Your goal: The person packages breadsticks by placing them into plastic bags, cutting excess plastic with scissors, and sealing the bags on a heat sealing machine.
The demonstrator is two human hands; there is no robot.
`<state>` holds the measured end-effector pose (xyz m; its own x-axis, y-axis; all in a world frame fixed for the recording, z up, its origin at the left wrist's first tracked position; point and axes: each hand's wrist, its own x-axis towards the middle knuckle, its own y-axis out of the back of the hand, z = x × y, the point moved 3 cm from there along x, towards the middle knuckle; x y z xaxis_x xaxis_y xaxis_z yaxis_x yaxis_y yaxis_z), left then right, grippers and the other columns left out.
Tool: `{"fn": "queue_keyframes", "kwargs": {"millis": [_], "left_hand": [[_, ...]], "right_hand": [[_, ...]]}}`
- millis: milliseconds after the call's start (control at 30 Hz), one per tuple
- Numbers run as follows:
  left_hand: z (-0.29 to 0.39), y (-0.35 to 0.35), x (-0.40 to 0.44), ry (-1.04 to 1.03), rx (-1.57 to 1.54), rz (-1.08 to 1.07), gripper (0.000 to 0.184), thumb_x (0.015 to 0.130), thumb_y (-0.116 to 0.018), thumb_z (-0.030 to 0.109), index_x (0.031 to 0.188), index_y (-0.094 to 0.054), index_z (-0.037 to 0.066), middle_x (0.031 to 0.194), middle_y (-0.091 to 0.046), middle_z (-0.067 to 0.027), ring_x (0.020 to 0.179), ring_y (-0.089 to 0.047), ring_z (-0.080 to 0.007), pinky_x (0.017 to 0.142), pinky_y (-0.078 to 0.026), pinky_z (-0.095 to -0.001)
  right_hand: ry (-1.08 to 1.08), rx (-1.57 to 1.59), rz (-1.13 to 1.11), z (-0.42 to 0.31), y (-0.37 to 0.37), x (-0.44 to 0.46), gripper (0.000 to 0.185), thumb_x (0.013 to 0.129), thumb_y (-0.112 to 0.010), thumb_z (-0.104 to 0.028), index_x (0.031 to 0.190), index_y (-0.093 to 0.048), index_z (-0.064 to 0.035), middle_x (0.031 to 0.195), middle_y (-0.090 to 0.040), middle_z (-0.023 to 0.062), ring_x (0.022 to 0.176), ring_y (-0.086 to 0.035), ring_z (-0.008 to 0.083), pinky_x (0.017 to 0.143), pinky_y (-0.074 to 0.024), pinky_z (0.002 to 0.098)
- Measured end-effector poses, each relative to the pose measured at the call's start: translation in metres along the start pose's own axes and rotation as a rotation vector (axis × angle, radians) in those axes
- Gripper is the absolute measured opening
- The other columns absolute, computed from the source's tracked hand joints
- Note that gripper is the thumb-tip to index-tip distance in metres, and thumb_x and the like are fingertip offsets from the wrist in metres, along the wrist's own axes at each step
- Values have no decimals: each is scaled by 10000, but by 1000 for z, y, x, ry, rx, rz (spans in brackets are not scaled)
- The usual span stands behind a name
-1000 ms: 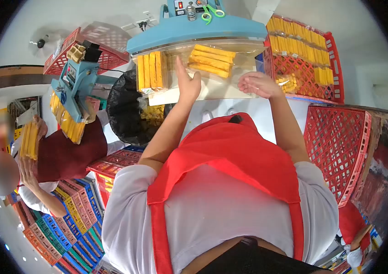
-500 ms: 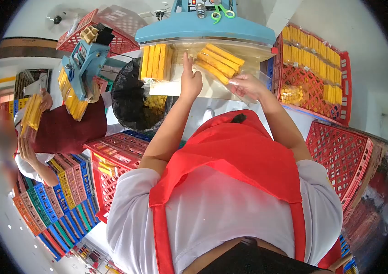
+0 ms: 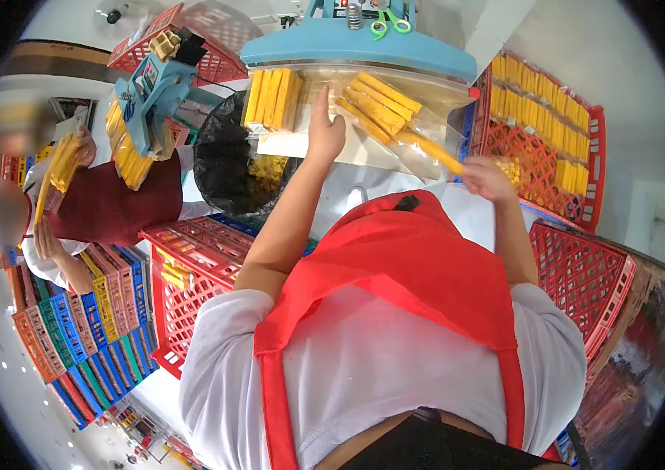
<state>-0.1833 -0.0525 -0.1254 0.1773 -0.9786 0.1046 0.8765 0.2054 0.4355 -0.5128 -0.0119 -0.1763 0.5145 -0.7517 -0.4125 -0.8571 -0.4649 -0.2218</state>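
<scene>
My right hand (image 3: 490, 178) grips the outer end of a long yellow stick (image 3: 430, 149), whose other end lies inside the mouth of a clear plastic bag (image 3: 424, 163). Several more yellow sticks (image 3: 382, 106) lie in the bag, slanting across the pale work surface (image 3: 293, 145). My left hand (image 3: 324, 133) is upright at the bag's left side, fingers stretched out and thumb apart, gripping nothing. Left of it stands a pack of yellow sticks (image 3: 271, 99). Behind both is a light-blue sealing machine (image 3: 360, 48) with green scissors (image 3: 389, 23) on top.
At right, a red crate (image 3: 597, 157) holds rows of bagged yellow sticks. A black-lined bin (image 3: 219, 153) with yellow scraps stands at left. Another person in a dark red apron (image 3: 125, 204) holds bagged sticks beside a second blue sealer (image 3: 151, 98). Red crates (image 3: 191, 301) flank me.
My right hand has moved right and down from the bag's mouth, and a yellow stick now stretches between it and the bag. My left hand stays nearly in place. The other person's hands have shifted slightly.
</scene>
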Motion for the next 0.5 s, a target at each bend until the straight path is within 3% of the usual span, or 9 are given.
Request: {"fn": "queue_keyframes", "kwargs": {"millis": [100,133,200,267,333,500], "left_hand": [[29,20,-17,190,-123,125,424,744,-487,33,1157,-410,-24,1176,-411,-180,1074,-418,-262,871,-360,-295],[12,19,-19,133,-171,196,330,763,-540,71,1076,-479,-16,1046,-493,-112,949,-469,-161,779,-395,-255],[23,7,-26,177,-348,76,309,777,-538,83,1067,-486,-10,999,-513,-85,907,-477,-139,759,-398,-247],[49,-16,-35,239,-528,-156,267,798,-536,116,1041,-502,11,943,-541,-53,858,-492,-112,749,-399,-241],[90,-36,-40,319,-645,-351,278,805,-546,161,1040,-497,20,940,-545,-52,858,-505,-116,759,-406,-256],[104,-35,-31,352,-920,-228,262,809,-544,165,1027,-486,31,887,-538,-39,825,-509,-119,742,-427,-265]], "right_hand": [[-69,178,248,-9,43,-73,229,752,-571,-240,688,-531,-24,479,-401,-14,385,-352,78,354,-249,220],[-24,193,332,-12,57,-92,227,753,-567,-234,709,-534,-14,479,-400,-15,384,-351,76,354,-247,218],[26,207,417,-26,67,-105,228,753,-564,-229,730,-537,-4,479,-398,-17,384,-350,73,354,-245,216],[251,245,380,-51,63,-94,222,750,-560,-207,758,-549,14,486,-403,-17,384,-356,72,357,-247,212],[305,143,273,-75,43,-56,216,745,-560,-195,786,-557,17,506,-423,-14,407,-374,72,373,-268,208],[253,-51,-50,-127,-73,42,159,751,-579,-165,759,-572,-6,577,-487,-7,489,-443,69,427,-343,208]]}}
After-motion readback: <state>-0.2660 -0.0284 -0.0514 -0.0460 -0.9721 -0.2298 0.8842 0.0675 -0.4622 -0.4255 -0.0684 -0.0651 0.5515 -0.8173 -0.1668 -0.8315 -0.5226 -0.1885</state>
